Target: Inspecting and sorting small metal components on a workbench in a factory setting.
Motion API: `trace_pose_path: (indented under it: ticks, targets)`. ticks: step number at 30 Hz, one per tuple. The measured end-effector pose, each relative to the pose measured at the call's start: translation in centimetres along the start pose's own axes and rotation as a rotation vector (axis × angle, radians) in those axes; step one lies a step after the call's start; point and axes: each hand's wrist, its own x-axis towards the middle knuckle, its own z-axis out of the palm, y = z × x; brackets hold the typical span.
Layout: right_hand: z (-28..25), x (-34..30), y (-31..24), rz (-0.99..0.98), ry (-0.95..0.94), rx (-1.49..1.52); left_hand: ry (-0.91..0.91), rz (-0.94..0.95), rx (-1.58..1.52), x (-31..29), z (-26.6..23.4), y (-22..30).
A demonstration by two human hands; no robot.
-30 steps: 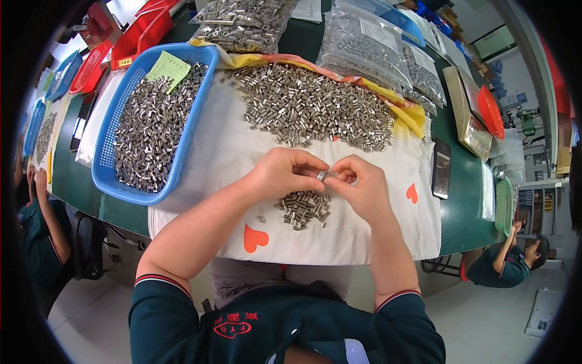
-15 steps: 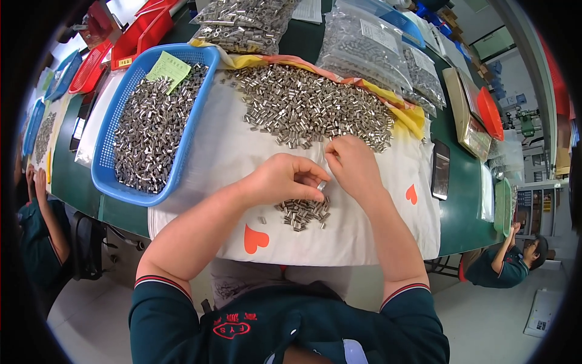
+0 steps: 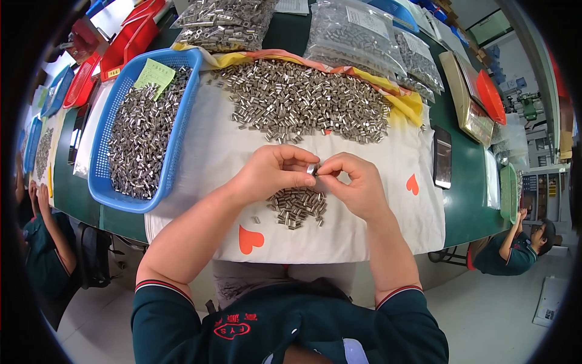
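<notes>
Between the thumb and fingers of my left hand [image 3: 271, 175] is a small shiny metal piece [image 3: 311, 169], like a short tube. My right hand [image 3: 359, 184] is closed in a pinch, its fingertips right up against that piece; whatever they grip is too small to make out. Directly below both hands, a small heap of short metal cylinders [image 3: 297, 207] lies on a white cloth [image 3: 339, 239]. Farther back spreads a much larger pile of similar cylinders [image 3: 309, 100].
To the left stands a blue perforated basket [image 3: 97, 173] full of metal pieces, with a green paper slip [image 3: 156, 75]. Clear bags of parts [image 3: 357, 39] line the back, behind a rolled yellow cloth [image 3: 407, 112]. A phone [image 3: 442, 159] lies at right. Other people sit on both sides.
My right hand has come back from the near edge of the large pile to meet the metal piece in my left hand. The left hand has risen slightly and the view has shifted.
</notes>
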Motion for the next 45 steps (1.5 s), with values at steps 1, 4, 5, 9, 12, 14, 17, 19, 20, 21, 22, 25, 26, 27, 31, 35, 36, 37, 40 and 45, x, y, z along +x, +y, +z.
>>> trace_pose_path:
  ticks: [1,4,5,9,12,14,17,19,20,21,22,25,26,27,31,35,36,37,40,45]
  targets:
    - [0.0,0.0,-0.1,0.03,-0.018,-0.014,0.003,0.018,0.011,0.0,0.0,0.0]
    - [0.6,-0.2,-0.2,-0.103,0.083,-0.166,0.029,0.014,0.023,0.0,0.1,0.0]
    - [1.0,-0.2,-0.1,-0.102,0.082,-0.166,0.029,0.013,0.022,0.0,0.2,0.1]
    - [1.6,-0.4,-0.2,-0.276,0.18,-0.411,0.065,0.005,0.037,-0.1,0.4,0.4]
    - [0.5,-0.2,-0.5,-0.094,0.054,-0.248,0.058,0.002,0.057,-0.3,0.1,0.3]
    - [0.0,-0.3,-0.6,0.008,-0.026,-0.18,0.034,0.009,0.081,-0.3,0.3,0.1]
    - [-0.6,0.1,-0.1,0.077,0.0,-0.182,0.01,0.027,0.157,-0.4,0.3,0.2]
    - [-2.0,0.2,0.0,0.129,-0.001,-0.176,-0.078,0.023,0.429,-0.7,0.8,0.5]
    - [-1.8,0.8,0.2,0.128,-0.002,-0.177,-0.077,0.024,0.428,-0.7,0.8,0.7]
    - [-1.3,2.1,0.5,0.057,-0.01,-0.247,-0.105,0.044,0.469,-0.6,0.8,0.9]
    - [-0.4,3.1,0.7,-0.007,-0.014,-0.315,-0.14,0.06,0.508,-0.7,0.6,0.9]
    - [2.0,5.4,1.3,-0.113,-0.06,-0.535,-0.155,0.075,0.461,-0.8,0.2,0.8]
    - [2.5,5.8,1.5,-0.192,-0.06,-0.686,-0.146,0.077,0.46,-0.8,0.1,0.9]
    - [2.8,6.1,1.6,-0.206,-0.06,-0.72,-0.16,0.063,0.46,-0.8,0.1,1.0]
    - [2.4,5.5,1.8,-0.242,-0.092,-0.776,-0.178,0.065,0.426,-0.7,0.2,0.8]
    - [1.8,4.9,1.3,-0.209,0.015,-0.621,-0.187,0.052,0.397,-0.8,0.2,0.9]
    - [1.5,4.7,0.9,-0.137,0.075,-0.486,-0.144,0.033,0.316,-0.8,0.1,0.8]
    - [1.0,4.2,0.8,-0.134,0.075,-0.49,-0.102,0.015,0.232,-0.7,0.2,0.6]
    - [0.1,2.0,0.7,0.094,0.096,-0.097,0.018,0.016,-0.055,0.0,-0.1,0.3]
    - [0.3,1.3,0.0,-0.038,0.024,0.004,0.039,0.009,-0.099,0.4,-0.4,0.1]
